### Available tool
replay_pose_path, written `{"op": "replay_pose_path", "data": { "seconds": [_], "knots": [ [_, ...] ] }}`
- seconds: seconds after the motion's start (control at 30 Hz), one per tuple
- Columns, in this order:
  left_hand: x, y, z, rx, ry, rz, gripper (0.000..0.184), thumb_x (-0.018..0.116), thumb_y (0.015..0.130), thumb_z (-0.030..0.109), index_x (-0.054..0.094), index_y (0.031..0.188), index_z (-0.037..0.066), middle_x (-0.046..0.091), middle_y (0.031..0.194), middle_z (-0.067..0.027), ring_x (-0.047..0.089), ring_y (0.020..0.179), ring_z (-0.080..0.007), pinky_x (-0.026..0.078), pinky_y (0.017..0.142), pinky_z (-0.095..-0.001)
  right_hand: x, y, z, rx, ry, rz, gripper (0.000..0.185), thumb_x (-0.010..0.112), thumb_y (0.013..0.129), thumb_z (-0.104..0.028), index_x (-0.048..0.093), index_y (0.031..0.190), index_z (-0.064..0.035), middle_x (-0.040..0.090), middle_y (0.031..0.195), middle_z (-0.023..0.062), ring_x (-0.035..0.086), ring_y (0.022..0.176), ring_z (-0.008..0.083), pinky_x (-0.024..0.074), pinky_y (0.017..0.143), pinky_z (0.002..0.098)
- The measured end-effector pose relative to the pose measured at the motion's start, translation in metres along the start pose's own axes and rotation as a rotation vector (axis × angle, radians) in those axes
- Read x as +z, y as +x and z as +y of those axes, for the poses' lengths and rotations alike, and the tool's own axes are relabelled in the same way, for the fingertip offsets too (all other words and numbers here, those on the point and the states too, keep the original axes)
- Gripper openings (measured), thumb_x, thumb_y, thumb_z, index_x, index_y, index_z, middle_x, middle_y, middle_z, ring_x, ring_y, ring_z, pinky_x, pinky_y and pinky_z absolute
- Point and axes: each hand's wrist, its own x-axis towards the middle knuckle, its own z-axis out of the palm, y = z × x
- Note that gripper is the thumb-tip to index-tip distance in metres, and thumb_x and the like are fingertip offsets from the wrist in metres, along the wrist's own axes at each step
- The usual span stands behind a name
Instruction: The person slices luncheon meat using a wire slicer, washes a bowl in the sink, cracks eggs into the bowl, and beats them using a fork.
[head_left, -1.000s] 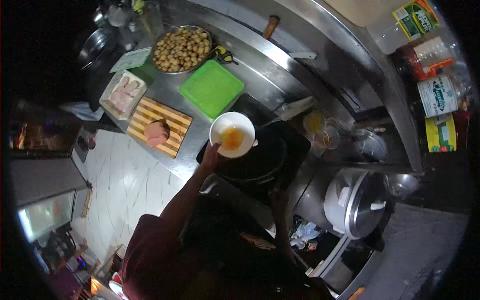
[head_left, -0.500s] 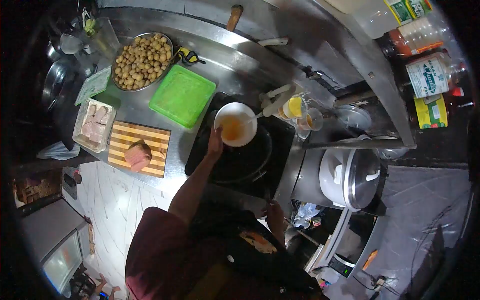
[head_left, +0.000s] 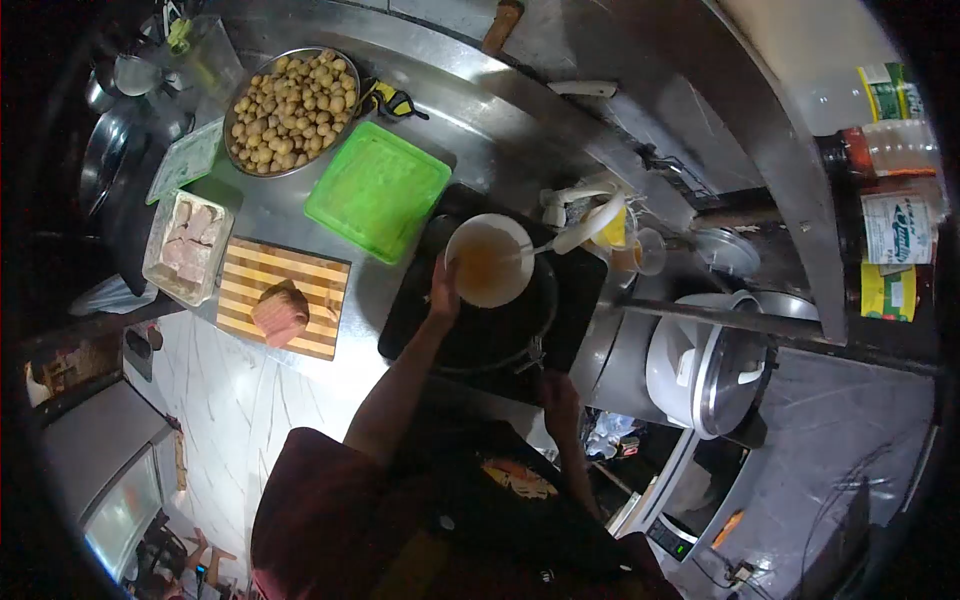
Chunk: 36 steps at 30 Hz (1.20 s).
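My left hand (head_left: 444, 288) grips the near-left side of a white bowl (head_left: 512, 293), which hangs tilted over the stove. A thin layer of pale orange liquid shows inside. A white-handled utensil (head_left: 590, 224) reaches over the bowl's right rim, its metal end inside; its exact kind I cannot make out. Beneath the bowl is a dark frying pan (head_left: 505, 335) on the black stove (head_left: 412, 318). My right hand (head_left: 560, 392) is closed around the pan's dark handle, just below the metal bracket.
Left of the stove are a green lid (head_left: 378, 190), a striped cutting board (head_left: 235, 290) with a block of meat (head_left: 281, 314), a tray (head_left: 150, 262) of pale meat pieces and a bowl of small potatoes (head_left: 290, 110). A rice cooker (head_left: 680, 365) stands right.
The whole view has shifted slightly. My right hand is higher, closer to the pan's bracket. The white-handled utensil has swung rightward at its handle end. My left hand still holds the bowl.
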Motion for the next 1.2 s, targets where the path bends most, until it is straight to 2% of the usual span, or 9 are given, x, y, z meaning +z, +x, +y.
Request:
{"op": "replay_pose_path", "data": {
  "seconds": [0.1,0.2,0.27,0.37,0.47,0.67,0.77,1.07,1.2],
  "knots": [
    [-0.008,0.008,-0.023,-0.039,0.037,0.025,0.054,0.053,0.103,0.041,0.051,0.139,0.001,0.059,0.129,-0.0119,0.054,0.121,-0.0232,0.039,0.107,-0.0378,-0.004,0.009,-0.008,0.141,0.126,-0.059,0.025,0.058,0.100,-0.025,0.060,0.113,-0.0043,0.064,0.089,0.0130,0.064,0.079,0.0249,0.0502,0.070,0.0394],
    [0.016,0.007,0.024,-0.185,0.054,0.099,0.055,0.054,0.103,0.041,0.051,0.140,0.000,0.059,0.129,-0.0110,0.054,0.121,-0.0226,0.039,0.107,-0.0376,-0.005,0.012,0.003,0.174,0.180,-0.077,0.023,0.055,0.102,-0.025,0.057,0.114,-0.0049,0.061,0.086,0.0100,0.060,0.077,0.0209,0.0484,0.069,0.0373],
    [0.014,0.010,0.024,-0.131,-0.003,0.042,0.056,0.055,0.102,0.041,0.051,0.140,0.000,0.059,0.130,-0.0106,0.054,0.122,-0.0224,0.039,0.108,-0.0371,-0.007,0.013,0.005,0.166,0.183,-0.077,0.022,0.053,0.103,-0.024,0.056,0.113,-0.0050,0.059,0.087,0.0092,0.058,0.078,0.0192,0.0474,0.070,0.0358],
    [0.016,0.010,0.022,-0.105,-0.038,0.055,0.058,0.055,0.102,0.043,0.052,0.140,0.000,0.059,0.131,-0.0108,0.053,0.123,-0.0221,0.039,0.108,-0.0370,-0.007,0.011,0.004,0.097,0.080,0.000,0.021,0.051,0.104,-0.023,0.056,0.113,-0.0042,0.058,0.090,0.0109,0.058,0.084,0.0200,0.0476,0.075,0.0354],
    [0.013,0.012,0.015,-0.137,-0.005,0.062,0.059,0.055,0.102,0.045,0.052,0.140,0.000,0.059,0.132,-0.0116,0.053,0.123,-0.0223,0.039,0.109,-0.0375,-0.002,0.008,0.026,0.033,0.067,0.011,0.026,0.053,0.104,-0.023,0.055,0.126,-0.0082,0.065,0.101,0.0179,0.064,0.089,0.0300,0.0501,0.079,0.0451],
    [0.007,0.018,0.000,-0.110,0.058,0.004,0.061,0.051,0.101,0.050,0.055,0.136,0.000,0.061,0.129,-0.0134,0.055,0.121,-0.0237,0.038,0.109,-0.0386,0.007,0.004,0.035,0.076,0.090,-0.055,0.025,0.054,0.104,-0.022,0.062,0.122,-0.0063,0.067,0.112,0.0201,0.067,0.102,0.0334,0.0514,0.086,0.0431],
    [0.012,0.018,0.009,-0.129,0.089,0.007,0.060,0.050,0.101,0.051,0.056,0.134,0.000,0.062,0.126,-0.0139,0.055,0.119,-0.0236,0.039,0.107,-0.0383,0.004,0.005,0.021,0.247,-0.003,-0.174,0.027,0.059,0.102,-0.022,0.061,0.123,-0.0055,0.069,0.112,0.0146,0.067,0.107,0.0237,0.0516,0.088,0.0385],
    [0.013,0.022,0.019,-0.039,0.118,-0.017,0.058,0.047,0.103,0.049,0.059,0.130,-0.001,0.065,0.121,-0.0135,0.057,0.115,-0.0225,0.042,0.104,-0.0365,0.027,0.001,0.046,0.054,0.126,-0.040,0.027,0.065,0.100,-0.026,0.065,0.115,-0.0034,0.071,0.104,0.0125,0.068,0.094,0.0188,0.0533,0.080,0.0340],
    [0.004,0.023,0.011,0.004,0.155,-0.055,0.061,0.044,0.105,0.051,0.058,0.129,-0.003,0.065,0.121,-0.0145,0.058,0.115,-0.0219,0.044,0.102,-0.0364,0.025,0.014,0.048,0.181,0.114,-0.030,0.023,0.064,0.098,-0.024,0.065,0.099,-0.0016,0.067,0.089,0.0088,0.063,0.084,0.0158,0.0505,0.074,0.0331]
  ]
}}
